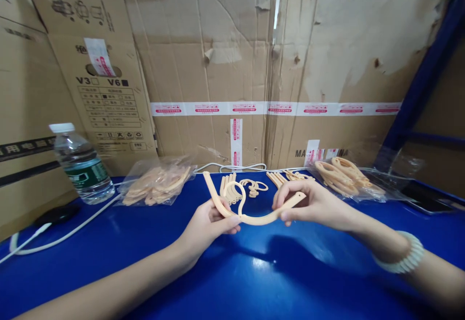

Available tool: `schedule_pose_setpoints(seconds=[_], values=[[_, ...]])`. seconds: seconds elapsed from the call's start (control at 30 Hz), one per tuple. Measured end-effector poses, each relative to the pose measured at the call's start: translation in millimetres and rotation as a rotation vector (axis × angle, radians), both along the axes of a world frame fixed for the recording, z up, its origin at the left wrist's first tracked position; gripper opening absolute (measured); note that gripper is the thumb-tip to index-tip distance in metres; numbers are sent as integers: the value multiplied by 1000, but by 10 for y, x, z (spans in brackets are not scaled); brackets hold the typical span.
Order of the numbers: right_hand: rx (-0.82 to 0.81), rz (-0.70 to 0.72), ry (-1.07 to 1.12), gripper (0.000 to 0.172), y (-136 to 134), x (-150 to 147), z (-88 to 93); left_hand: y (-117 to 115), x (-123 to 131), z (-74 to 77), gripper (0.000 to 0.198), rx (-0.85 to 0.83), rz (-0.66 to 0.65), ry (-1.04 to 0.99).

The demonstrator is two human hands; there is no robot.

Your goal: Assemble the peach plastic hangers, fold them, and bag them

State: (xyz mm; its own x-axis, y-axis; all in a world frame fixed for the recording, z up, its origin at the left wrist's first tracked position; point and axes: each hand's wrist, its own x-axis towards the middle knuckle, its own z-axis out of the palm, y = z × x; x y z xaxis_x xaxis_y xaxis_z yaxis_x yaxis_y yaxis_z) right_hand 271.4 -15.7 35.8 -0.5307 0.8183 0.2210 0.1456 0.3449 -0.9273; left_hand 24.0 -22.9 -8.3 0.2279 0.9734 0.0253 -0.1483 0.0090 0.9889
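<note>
One Curved Strip (259, 221), Two Hands

We hold one beige curved strip just above the blue counter (232, 286). Our left hand's (208, 223) fingers pinch it beside its inner curl (243, 199); our right hand's (315, 204) pinch it near its right end. Behind lie two clear bags (156, 186), loose beige pieces (234, 197) too small to count, and, far left, one water bottle (85, 170).

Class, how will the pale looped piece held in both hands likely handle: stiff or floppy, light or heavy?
The piece is probably stiff: its left tip stands unsupported. Being slim, it seems light. It might pivot where its strips meet.
</note>
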Motion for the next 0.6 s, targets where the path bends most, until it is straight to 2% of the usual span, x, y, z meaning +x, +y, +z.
schedule_pose_setpoints(seconds=[0.1, 0.2, 0.27, 0.33, 0.4, 0.6], values=[[210, -24, -182, 17, 89, 174, 81, 33, -8, 20, 43, -52, -1, -22], [429, -31, -403, 12, 133, 253, 87, 83, -51, 68, 38, -78, 31, -20], [503, 9, -526, 10, 149, 286, 84, 151, -128, 108, 32, -79, 57, -32], [490, 53, -623, 12, 158, 317, 88, 240, -238, 144, 27, -79, 23, -6], [419, 79, -708, 16, 157, 341, 98, 322, -350, 171, 23, -22, -71, 129], [293, 111, -835, 23, 138, 349, 91, 340, -473, 232, 12, 394, -361, 646]])
